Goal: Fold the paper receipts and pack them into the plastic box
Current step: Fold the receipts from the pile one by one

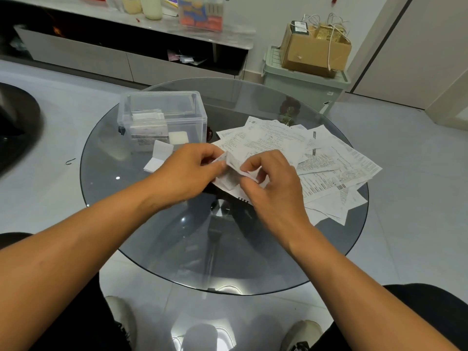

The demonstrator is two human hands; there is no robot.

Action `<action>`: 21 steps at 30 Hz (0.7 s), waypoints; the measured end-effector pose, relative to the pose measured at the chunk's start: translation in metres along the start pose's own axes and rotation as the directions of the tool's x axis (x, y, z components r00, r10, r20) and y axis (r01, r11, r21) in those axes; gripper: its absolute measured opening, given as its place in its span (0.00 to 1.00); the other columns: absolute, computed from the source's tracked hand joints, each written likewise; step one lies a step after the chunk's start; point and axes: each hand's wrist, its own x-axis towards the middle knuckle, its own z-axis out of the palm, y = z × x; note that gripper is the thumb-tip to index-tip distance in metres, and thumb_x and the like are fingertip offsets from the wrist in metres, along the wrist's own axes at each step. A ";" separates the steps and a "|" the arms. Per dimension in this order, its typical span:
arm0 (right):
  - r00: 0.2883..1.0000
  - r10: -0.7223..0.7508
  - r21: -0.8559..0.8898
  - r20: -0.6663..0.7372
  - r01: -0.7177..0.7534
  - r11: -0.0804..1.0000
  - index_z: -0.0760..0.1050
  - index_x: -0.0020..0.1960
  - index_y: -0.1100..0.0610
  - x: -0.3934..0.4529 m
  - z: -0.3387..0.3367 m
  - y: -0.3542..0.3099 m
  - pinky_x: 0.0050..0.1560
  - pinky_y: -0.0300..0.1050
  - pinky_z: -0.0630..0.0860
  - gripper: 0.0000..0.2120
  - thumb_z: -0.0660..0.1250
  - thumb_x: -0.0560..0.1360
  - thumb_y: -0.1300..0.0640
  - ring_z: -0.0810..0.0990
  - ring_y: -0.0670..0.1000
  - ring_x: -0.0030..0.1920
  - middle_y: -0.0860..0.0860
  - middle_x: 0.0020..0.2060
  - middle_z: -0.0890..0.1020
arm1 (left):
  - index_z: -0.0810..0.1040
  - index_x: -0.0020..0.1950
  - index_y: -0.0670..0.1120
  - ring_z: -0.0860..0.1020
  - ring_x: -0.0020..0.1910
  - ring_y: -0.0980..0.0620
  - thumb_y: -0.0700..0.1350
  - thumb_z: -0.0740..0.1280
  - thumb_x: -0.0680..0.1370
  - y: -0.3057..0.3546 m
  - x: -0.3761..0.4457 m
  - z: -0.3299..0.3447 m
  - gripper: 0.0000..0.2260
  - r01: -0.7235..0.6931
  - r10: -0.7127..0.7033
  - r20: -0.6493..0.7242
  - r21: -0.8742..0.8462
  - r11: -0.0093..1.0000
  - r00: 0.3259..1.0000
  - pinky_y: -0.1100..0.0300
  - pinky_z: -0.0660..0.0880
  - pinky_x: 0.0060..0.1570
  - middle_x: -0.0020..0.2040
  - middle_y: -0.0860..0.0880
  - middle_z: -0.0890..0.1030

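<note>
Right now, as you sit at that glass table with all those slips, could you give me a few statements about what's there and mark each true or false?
1. Both the left hand and the right hand pinch one receipt. True.
2. The plastic box is shut with a lid. False: it stands open, with folded papers inside.
3. The pile of unfolded receipts lies to the right of the hands. True.
4. The table is square and wooden. False: it is round, dark glass.
5. A folded slip lies on the table in front of the box. True.
</note>
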 end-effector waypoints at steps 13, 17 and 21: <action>0.979 0.195 0.364 0.066 -0.205 0.909 0.80 0.54 0.41 0.008 -0.005 -0.005 0.41 0.44 0.77 0.13 0.77 0.74 0.56 0.80 0.47 0.36 0.46 0.34 0.82 | 0.83 0.52 0.49 0.82 0.38 0.55 0.57 0.62 0.82 0.010 -0.005 -0.007 0.15 0.024 0.002 0.130 -0.198 0.980 0.992 0.63 0.80 0.41 0.41 0.49 0.86; 0.979 0.150 0.418 0.137 -0.194 0.887 0.80 0.62 0.44 0.005 -0.002 -0.009 0.43 0.40 0.80 0.13 0.69 0.82 0.59 0.83 0.46 0.37 0.45 0.33 0.82 | 0.80 0.42 0.46 0.73 0.28 0.61 0.51 0.66 0.83 0.003 -0.006 -0.002 0.13 -0.083 0.082 -0.027 -0.048 0.995 0.996 0.68 0.69 0.30 0.29 0.54 0.78; 0.972 0.091 0.169 0.215 -0.128 0.977 0.78 0.66 0.45 0.004 -0.005 -0.004 0.58 0.44 0.78 0.13 0.64 0.84 0.55 0.82 0.42 0.52 0.42 0.48 0.85 | 0.79 0.40 0.48 0.75 0.32 0.52 0.53 0.67 0.81 0.000 -0.001 -0.027 0.13 -0.052 0.062 -0.030 0.261 0.964 0.998 0.55 0.72 0.35 0.32 0.53 0.79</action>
